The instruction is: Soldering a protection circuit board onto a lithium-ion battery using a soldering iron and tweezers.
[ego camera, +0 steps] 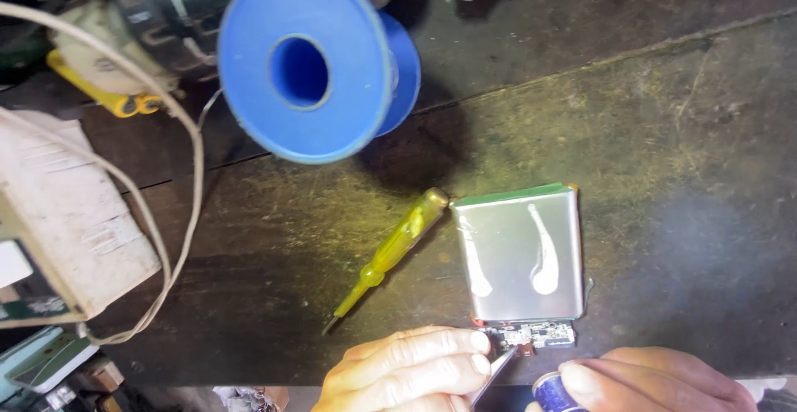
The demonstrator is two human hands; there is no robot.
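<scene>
A flat silver battery pouch [523,250] with two white glue streaks lies on the dark workbench [664,171]. A small blue circuit board [535,335] sits at its near end. My left hand [411,370] holds thin metal tweezers [491,376] whose tip reaches the circuit board. My right hand [647,379], at the bottom edge, grips a blue handle [552,394] of a tool; its tip is hidden. A yellow translucent screwdriver [390,256] lies loose to the left of the battery, untouched.
A large blue spool [311,63] of solder wire stands at the upper middle. A white box [62,213] with a pale cable [178,204] sits at the left. A black and yellow device [124,38] lies at the upper left.
</scene>
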